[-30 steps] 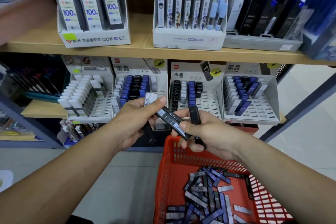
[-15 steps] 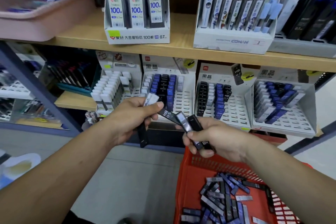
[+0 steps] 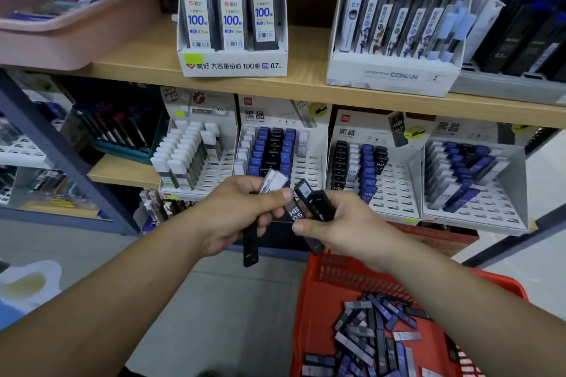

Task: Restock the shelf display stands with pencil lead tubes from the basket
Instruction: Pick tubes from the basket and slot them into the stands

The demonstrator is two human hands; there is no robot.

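Since the frame half a second ago the two hands have drawn closer, so the gap between them is nearly gone, and the tube marked HB 0.5 that spanned it now sits almost upright between the thumbs; the stands and the basket lie as they did; in the head view the left hand has its fingers curled round a bundle of tubes, pale ones fanning out above the thumb and a black one hanging below the palm, while its thumb presses the HB 0.5 tube; the right hand pinches two dark tubes, its thumb against the lower end of the HB 0.5 tube; which hand truly carries that tube I cannot tell; the step looks like sorting by grade before slotting, so it pays to read each label, pass one tube at a time, and keep the left grip firm lest the hanging tube slip; the HB 0.5 stand is just behind the hands under the shelf, the HB 0.7 stand to its right, both with bare slots in front; many loose tubes remain in the red basket below the right forearm.
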